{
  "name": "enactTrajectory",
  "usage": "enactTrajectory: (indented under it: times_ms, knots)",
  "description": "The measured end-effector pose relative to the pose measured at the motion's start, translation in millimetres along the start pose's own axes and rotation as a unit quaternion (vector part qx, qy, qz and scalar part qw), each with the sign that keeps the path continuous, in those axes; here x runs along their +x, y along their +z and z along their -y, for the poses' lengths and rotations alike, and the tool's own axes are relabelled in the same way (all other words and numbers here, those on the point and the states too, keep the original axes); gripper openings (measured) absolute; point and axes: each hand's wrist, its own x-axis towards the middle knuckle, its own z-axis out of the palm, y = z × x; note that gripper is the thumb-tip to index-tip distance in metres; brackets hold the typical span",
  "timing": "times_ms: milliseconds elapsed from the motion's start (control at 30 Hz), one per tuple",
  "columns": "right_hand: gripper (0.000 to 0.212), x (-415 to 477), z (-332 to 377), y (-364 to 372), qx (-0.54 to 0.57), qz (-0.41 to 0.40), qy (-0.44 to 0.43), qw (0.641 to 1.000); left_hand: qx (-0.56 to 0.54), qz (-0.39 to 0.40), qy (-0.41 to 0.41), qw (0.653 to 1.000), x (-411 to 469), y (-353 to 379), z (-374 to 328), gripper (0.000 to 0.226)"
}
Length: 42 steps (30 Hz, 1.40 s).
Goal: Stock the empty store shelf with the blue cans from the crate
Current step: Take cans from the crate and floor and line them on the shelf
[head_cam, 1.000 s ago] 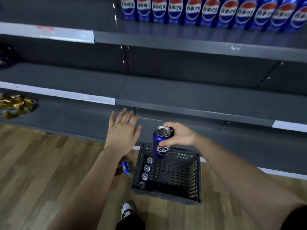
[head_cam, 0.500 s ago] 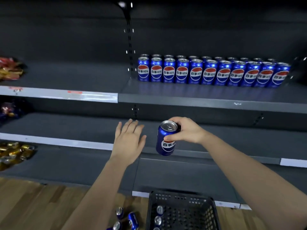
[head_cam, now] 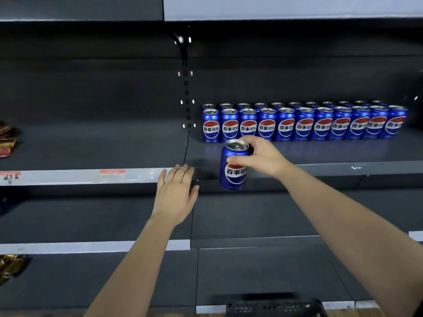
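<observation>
My right hand (head_cam: pixel 261 156) grips a blue can (head_cam: pixel 233 172) upright near its top, held in the air just in front of the edge of the dark grey shelf (head_cam: pixel 343 154). On that shelf, several blue cans (head_cam: pixel 304 124) stand in two rows at the back. My left hand (head_cam: pixel 175 193) is flat with fingers spread, holding nothing, to the left of the held can with its fingertips at the shelf's front edge. Only the top rim of the black crate (head_cam: pixel 272 306) shows at the bottom of the view.
An upright slotted post (head_cam: pixel 186 92) divides the shelving into left and right bays. Snack packets (head_cam: pixel 6 140) lie at the far left of the same level, and gold-wrapped items (head_cam: pixel 10 266) on a lower shelf. Lower shelves (head_cam: pixel 251 216) run below my arms.
The view has tilted up from the crate and floor to the shelf. My right hand has lifted the can from crate height to the level of the stocked shelf; my left hand rose alongside.
</observation>
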Motion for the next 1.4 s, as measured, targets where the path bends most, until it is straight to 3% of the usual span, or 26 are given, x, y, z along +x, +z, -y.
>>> enactTrajectory:
  times_ms: [300, 600, 933, 1100, 1400]
  knots:
    - [0.036, 54.1, 5.0, 8.1, 0.003, -0.093, 0.038, 0.995, 0.022, -0.006, 0.001, 1.000, 50.7, 19.7, 29.5, 0.056]
    - [0.038, 92.9, -15.0, 19.8, -0.006, -0.107, 0.052, 0.993, 0.022, -0.018, -0.020, 0.999, 89.4, 43.8, 47.2, 0.053]
    - [0.073, 113.8, -26.3, 45.7, 0.012, -0.152, 0.062, 0.986, 0.027, -0.054, -0.038, 0.997, 93.8, 53.3, 48.4, 0.048]
    - [0.096, 101.9, -40.0, 51.5, 0.034, -0.102, 0.059, 0.992, 0.028, -0.074, -0.041, 0.996, 92.3, 55.6, 50.1, 0.048]
    - [0.073, 112.9, -54.3, 60.3, -0.020, -0.137, 0.062, 0.988, 0.021, -0.093, -0.050, 0.994, 92.4, 58.1, 50.4, 0.048]
